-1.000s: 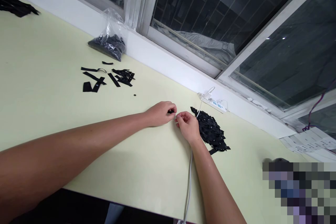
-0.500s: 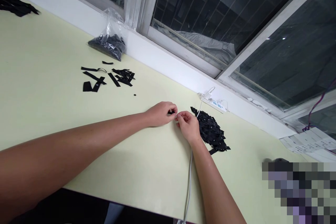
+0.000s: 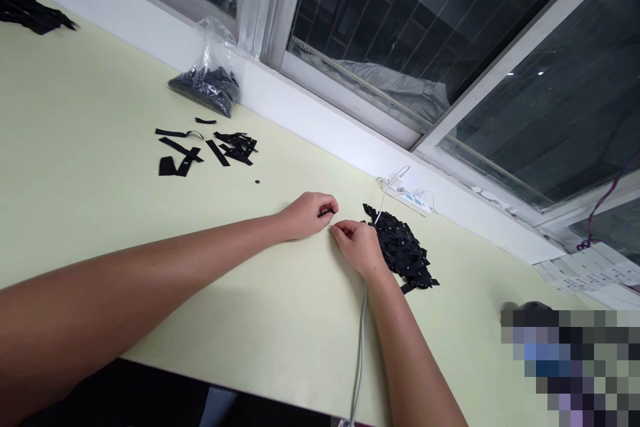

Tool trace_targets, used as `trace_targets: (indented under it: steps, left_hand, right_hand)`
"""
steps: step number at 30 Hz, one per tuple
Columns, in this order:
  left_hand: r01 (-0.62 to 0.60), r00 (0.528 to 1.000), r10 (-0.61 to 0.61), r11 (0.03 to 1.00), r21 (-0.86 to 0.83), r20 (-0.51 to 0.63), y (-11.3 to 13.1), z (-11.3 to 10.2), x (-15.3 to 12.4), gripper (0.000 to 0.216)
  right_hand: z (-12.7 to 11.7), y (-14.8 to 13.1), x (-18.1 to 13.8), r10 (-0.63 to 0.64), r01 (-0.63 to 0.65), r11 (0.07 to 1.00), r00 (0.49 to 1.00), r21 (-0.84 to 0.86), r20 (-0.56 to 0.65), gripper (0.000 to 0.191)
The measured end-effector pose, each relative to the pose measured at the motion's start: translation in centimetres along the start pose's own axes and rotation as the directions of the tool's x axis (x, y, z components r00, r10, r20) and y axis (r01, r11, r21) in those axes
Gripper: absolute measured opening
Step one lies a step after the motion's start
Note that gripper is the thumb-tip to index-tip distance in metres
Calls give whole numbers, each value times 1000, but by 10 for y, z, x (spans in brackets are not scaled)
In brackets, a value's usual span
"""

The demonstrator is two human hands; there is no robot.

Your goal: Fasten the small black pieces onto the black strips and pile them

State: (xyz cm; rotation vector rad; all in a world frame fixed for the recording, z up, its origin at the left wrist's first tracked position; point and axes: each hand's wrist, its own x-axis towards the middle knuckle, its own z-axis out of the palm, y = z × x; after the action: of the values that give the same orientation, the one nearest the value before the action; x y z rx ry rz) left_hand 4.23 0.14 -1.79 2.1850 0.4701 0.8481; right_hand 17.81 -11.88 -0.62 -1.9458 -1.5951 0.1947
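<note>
My left hand [image 3: 309,215] is closed around a black fabric strip [image 3: 326,213]; only a small dark part of it shows between the fingers. Just to its right, my right hand [image 3: 359,245] is pinched, thumb against fingers, and whatever sits in that pinch is too small to make out. A narrow gap separates the fingertips of the two hands. Right beside my right hand lies a big heap of short black strips [image 3: 403,247] with small pale marks on them. A white cable [image 3: 361,347] runs under my right wrist.
Loose black strips [image 3: 237,147] and a small dark disc [image 3: 257,181] lie left on the pale table [image 3: 240,327]. Behind them stands a clear bag [image 3: 207,83] of black pieces. More strips [image 3: 33,10] lie far left; a power strip [image 3: 411,199] is by the wall.
My hands have drawn slightly apart. My right hand has shifted a little down and its fingers have come off the left hand's fingertips; the left still holds the black fabric strip.
</note>
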Motion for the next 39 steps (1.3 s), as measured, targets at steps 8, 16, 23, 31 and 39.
trace_targets:
  steps: [8,16,23,31,39]
  left_hand:
    - [150,989,-150,985,-83,-2,0,1,2,31]
    - [170,985,-170,979,-111,6,-3,3,3,34]
    - [162,987,-162,981,-103,3,-5,4,3,33]
    - [150,989,-150,983,-108,11,-3,3,2,34]
    - [165,986,-164,981,-98,13,-1,3,1,33]
  right_hand:
    - [-1,-3,0,82,-82,995,997,62,1,22]
    - [5,15,5,267,-246,925,963,291,-35,30]
    - [6,17,8,360,-322,803,933,501,23,32]
    - [6,16,9,353,-318,802,935,506,28,36]
    - [7,16,10,374,-319,770,927,552,14,33]
